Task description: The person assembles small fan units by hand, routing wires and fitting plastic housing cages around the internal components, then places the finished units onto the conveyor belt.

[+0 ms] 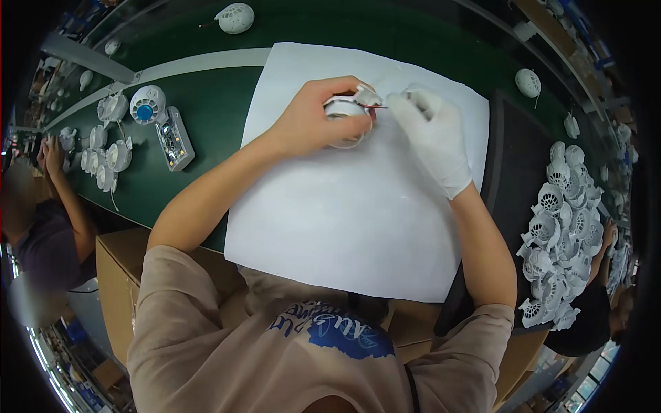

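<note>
My bare left hand (310, 117) is wrapped around a small round white plastic housing (342, 108), holding it above the white sheet. A short red wire (375, 107) runs from the housing toward my right hand (430, 131). That hand wears a white glove. Its thumb and fingertips come together at the wire's end, slightly blurred. The far side of the housing is hidden by my left fingers.
A large white paper sheet (344, 213) covers the green bench (206, 82). To the left are a device with a blue knob (144, 113), a battery box (175, 140) and several white housings (103, 155). A heap of perforated white shells (561, 234) lies right. People sit at both sides.
</note>
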The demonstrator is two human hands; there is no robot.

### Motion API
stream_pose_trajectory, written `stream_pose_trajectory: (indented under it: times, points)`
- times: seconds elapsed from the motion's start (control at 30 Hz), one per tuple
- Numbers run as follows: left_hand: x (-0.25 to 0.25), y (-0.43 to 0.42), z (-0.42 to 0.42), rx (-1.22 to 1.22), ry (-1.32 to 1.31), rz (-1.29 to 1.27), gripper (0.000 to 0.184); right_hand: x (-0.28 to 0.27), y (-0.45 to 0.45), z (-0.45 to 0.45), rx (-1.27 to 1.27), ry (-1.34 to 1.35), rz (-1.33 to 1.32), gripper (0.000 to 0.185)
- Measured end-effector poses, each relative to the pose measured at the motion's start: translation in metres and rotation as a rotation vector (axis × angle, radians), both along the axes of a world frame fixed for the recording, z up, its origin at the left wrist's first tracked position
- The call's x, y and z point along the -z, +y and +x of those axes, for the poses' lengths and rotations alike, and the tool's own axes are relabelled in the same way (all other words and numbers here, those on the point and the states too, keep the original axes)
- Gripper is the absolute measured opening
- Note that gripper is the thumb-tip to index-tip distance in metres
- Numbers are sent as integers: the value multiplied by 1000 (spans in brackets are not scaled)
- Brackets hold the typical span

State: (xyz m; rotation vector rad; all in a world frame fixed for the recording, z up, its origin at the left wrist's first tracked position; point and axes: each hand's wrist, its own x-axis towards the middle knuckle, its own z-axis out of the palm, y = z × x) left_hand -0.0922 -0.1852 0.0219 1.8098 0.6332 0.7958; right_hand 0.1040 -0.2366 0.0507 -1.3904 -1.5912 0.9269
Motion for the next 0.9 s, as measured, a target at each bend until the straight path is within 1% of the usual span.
stream_pose_trajectory:
  times: [0.03,0.07,0.1,0.17,0.2,0.23,0.3,0.33,0.47,0.5,0.6,0.63,0.7,0.73,0.77,0.83,0.87,0.9]
  points:
    - [0,-2,2,-53,85,230,28,-1,0,-1,58,158,-11,25]
    - [2,-3,5,-53,84,225,28,-2,-1,-3,121,317,-23,24]
    - [6,-3,8,-138,116,400,26,-4,-2,-4,124,316,-28,24]
    - [12,-2,13,-305,179,751,24,-10,-1,-5,172,386,-125,23]
    - [14,-2,13,-298,179,744,24,-11,-2,-5,198,421,-175,23]
    - [16,0,13,-304,137,803,24,-9,-2,-2,209,422,-179,23]
    - [17,7,14,-319,47,927,24,-4,4,6,117,500,-195,25]
    - [18,8,13,-312,47,922,24,-2,4,8,69,540,-207,26]
    - [13,10,10,-297,-2,849,25,-19,-15,-11,74,599,-166,27]
    - [13,8,10,-302,32,845,25,-18,-17,-13,80,602,-170,27]
    - [12,4,8,-315,102,832,26,-15,-21,-16,-72,644,-259,23]
    - [12,5,7,-272,113,795,26,-13,-21,-15,-72,645,-263,23]
    - [10,6,6,-186,137,721,26,-4,-20,-12,-154,25,251,21]
    - [7,4,5,-183,140,717,26,-1,-19,-11,-188,-289,500,20]
    - [-2,1,4,-190,211,636,30,0,-16,-8,-185,-288,494,20]
    - [-14,-7,6,-194,338,477,36,-2,-3,3,21,-138,502,19]
    - [-15,-11,9,-178,323,475,36,-3,0,8,130,-73,506,18]
    - [-16,-15,12,-164,286,385,39,-5,2,12,145,-95,507,18]
